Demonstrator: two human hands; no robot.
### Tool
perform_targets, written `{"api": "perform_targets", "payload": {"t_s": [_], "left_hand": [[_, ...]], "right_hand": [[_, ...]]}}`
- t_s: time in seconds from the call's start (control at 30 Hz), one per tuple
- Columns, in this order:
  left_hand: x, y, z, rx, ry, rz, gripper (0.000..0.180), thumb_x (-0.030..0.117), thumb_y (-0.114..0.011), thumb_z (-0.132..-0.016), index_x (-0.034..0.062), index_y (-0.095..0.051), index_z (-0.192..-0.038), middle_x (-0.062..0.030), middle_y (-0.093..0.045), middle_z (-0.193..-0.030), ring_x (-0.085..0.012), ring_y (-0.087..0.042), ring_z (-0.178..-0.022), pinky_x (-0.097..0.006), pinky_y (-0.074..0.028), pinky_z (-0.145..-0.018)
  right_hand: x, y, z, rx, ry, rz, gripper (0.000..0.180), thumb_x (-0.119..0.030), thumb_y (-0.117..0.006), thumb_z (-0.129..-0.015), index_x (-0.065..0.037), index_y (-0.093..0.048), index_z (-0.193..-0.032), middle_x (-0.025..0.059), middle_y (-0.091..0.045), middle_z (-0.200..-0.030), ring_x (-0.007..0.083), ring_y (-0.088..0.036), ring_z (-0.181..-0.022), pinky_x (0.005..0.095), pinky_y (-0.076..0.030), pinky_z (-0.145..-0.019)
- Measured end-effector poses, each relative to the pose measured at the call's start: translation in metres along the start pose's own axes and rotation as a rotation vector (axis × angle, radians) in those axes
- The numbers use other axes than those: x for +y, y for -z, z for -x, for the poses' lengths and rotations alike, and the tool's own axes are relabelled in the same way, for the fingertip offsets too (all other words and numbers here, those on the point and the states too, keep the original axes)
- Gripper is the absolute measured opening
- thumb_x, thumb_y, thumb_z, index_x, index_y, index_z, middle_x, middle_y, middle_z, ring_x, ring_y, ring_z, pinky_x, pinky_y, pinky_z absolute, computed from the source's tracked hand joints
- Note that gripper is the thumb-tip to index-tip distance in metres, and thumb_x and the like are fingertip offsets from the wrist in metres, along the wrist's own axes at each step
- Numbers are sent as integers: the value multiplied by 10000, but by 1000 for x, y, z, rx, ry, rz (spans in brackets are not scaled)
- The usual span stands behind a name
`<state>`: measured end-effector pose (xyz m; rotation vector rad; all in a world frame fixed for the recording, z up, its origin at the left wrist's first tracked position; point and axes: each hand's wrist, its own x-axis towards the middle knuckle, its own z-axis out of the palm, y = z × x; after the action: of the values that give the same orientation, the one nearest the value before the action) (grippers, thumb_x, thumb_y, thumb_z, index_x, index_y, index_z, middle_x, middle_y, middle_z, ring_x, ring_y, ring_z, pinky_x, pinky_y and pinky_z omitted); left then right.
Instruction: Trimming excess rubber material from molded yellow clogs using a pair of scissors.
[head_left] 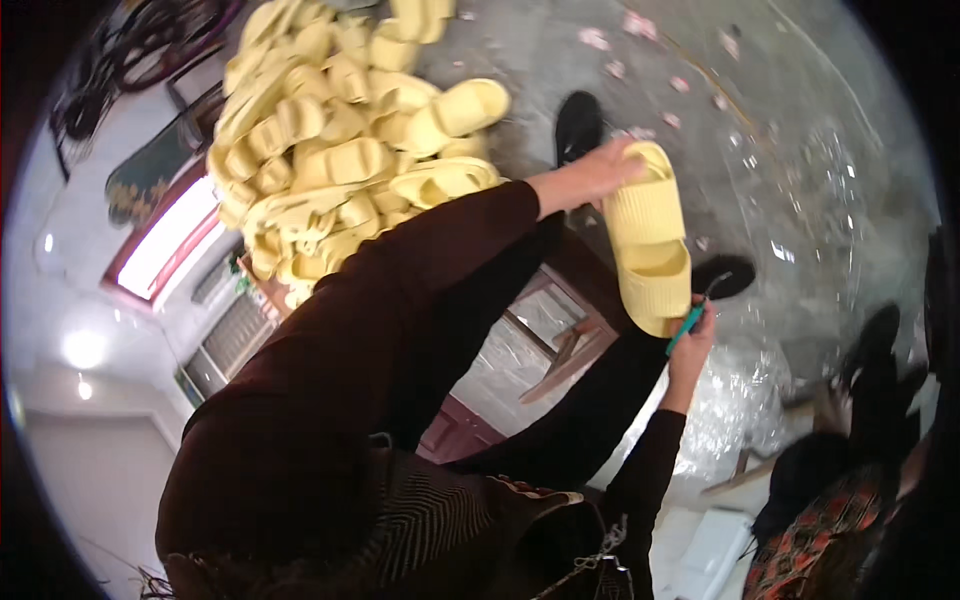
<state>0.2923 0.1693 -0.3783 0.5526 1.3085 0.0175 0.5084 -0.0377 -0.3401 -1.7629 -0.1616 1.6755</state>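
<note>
The left hand (598, 172) reaches across the upper middle of the frame and closes its fingers over the top end of a pale yellow slide slipper (648, 240), which hangs lengthwise right of centre, sole ribs facing the camera. The right hand (692, 345) sits just below the slipper's lower end, curled around a small teal-handled tool (686, 328) whose tip touches that edge; whether it is a blade or a snip is too small to tell. Working this edge well likely calls for the left hand to keep the slipper taut and steady while the tool follows the rim in short strokes, away from the fingers. At upper left, 1 large heap of matching yellow slippers (330, 140) covers the floor. Clear plastic sheeting (800, 230) spreads at right.
</note>
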Motion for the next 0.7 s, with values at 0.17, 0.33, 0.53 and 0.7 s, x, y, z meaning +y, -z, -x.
{"api": "perform_targets", "payload": {"t_s": [0.17, 0.33, 0.53, 0.7], "left_hand": [[55, 55, 64, 3, -1, -167, 600, 299, -588, -739, 32, -322, -1206, -111, -499, -981, -177, -540, -823, -284, -482, -519], [68, 102, 137, 338, 8, 98, 500, 262, -603, -721, 2, -369, -1078, -137, -448, -967, -235, -575, -717, -286, -481, -499], [41, 223, 217, 643, -305, 580, 436, 192, -487, -829, -10, -317, -1175, -157, -454, -1082, -317, -570, -887, -331, -491, -718], [47, 291, 243, 921, -593, 937, 333, 185, -398, -877, -22, -342, -1131, -212, -431, -1147, -332, -514, -984, -318, -421, -867]], "right_hand": [[-37, -18, -21, -199, 134, 235, 481, -27, -601, -733, 4, -376, -1156, 59, -495, -1035, 152, -477, -949, 272, -375, -843], [-98, -72, -24, -48, 82, 242, 448, -67, -600, -764, -24, -399, -1162, 42, -522, -915, 138, -526, -777, 228, -436, -653], [-73, -61, -54, 17, 239, 493, 482, -41, -602, -739, -40, -405, -1178, 65, -558, -845, 138, -539, -702, 246, -444, -577], [-83, -47, -42, -78, 336, 992, 454, -63, -605, -708, -34, -450, -1134, 168, -583, -823, 251, -567, -706, 334, -452, -627]]}}
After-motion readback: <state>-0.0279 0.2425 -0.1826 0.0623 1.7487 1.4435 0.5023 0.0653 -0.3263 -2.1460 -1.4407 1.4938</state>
